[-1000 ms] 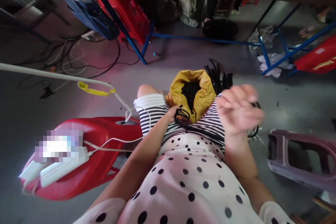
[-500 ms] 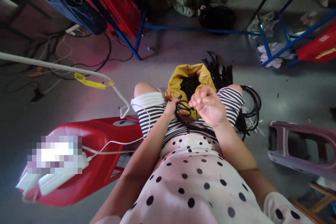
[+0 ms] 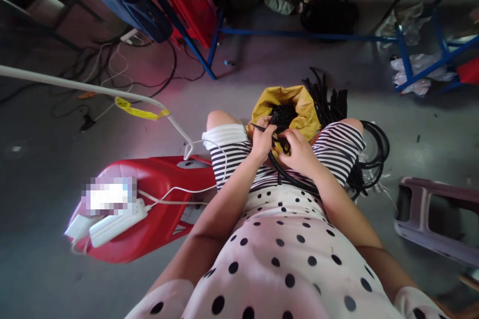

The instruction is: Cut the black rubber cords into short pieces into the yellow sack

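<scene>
Both hands met over the lap, right at the mouth of the yellow bag (image 3: 299, 104). The left hand (image 3: 262, 142) had its fingers curled around a thin black cable (image 3: 279, 169), pinching it near the bag's near rim, with one stiff end of the cable poking out to the outer side of those fingers. The right hand (image 3: 297, 154) sat just beside it, touching or nearly so, fingers bent down onto the same cable where a small loop showed between the two hands. From under the right fingers the cable ran down in an arc across the striped shorts (image 3: 337, 147), so the lap served as a rest while the hands worked the near end.

The bag stood wedged between the knees, just beyond the fingertips, its mouth rolled open; that kept the dark mass of pieces inside within a short reach. More black cables (image 3: 374, 154) lay coiled on the floor to the outer side of the right hand, past the thigh, and a bundle of straight black lengths (image 3: 325, 94) fanned out beyond the bag. Well away from the left fingers a red plastic stool (image 3: 160, 194) lay tipped over, with a white power strip (image 3: 116, 224) resting on it.
</scene>
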Motion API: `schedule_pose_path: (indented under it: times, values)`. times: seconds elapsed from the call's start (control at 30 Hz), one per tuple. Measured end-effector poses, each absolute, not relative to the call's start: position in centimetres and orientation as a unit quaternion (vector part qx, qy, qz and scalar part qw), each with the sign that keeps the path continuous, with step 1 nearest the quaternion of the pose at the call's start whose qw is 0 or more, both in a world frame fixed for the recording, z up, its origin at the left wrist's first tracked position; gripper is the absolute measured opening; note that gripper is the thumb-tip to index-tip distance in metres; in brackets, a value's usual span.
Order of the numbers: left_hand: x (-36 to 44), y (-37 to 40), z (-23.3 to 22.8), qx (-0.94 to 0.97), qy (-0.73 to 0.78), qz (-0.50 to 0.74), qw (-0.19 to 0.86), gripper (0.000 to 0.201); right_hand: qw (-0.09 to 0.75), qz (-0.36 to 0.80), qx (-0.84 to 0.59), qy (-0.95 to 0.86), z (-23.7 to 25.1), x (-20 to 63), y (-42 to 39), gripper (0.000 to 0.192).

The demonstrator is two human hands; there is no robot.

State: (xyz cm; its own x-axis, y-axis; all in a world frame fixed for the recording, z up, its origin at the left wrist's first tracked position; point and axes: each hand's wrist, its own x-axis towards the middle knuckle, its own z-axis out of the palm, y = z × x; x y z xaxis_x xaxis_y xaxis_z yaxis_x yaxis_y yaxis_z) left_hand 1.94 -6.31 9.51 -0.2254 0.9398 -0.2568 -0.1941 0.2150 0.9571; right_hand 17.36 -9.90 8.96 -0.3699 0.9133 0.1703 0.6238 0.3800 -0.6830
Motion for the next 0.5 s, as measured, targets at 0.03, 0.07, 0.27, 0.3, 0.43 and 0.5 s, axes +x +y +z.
schedule_pose_path:
  times: [0.03,0.07,0.27,0.3,0.43,0.5]
  values:
    - [1.8,-6.3,9.7,0.327,0.568,0.527,0.541,0.019,0.288,0.279,-0.482,-0.779,8.9,17.6,-9.7,0.037]
    - [1.8,-6.3,9.9,0.325,0.566,0.519,0.552,0.019,0.301,0.293,-0.475,-0.773,8.8,17.8,-9.4,0.037]
    - [1.9,-6.3,10.9,0.318,0.554,0.508,0.577,0.019,0.363,0.312,-0.471,-0.741,8.9,18.1,-8.7,0.031]
    - [1.9,-6.3,11.1,0.317,0.554,0.511,0.575,0.02,0.389,0.311,-0.466,-0.732,9.1,18.0,-8.9,0.027]
    - [1.7,-6.3,10.9,0.303,0.567,0.526,0.557,0.021,0.515,0.349,-0.418,-0.662,10.9,17.5,-10.6,0.02]
    - [1.4,-6.4,10.4,0.287,0.577,0.528,0.553,0.021,0.55,0.371,-0.382,-0.644,12.1,17.5,-11.4,0.019]
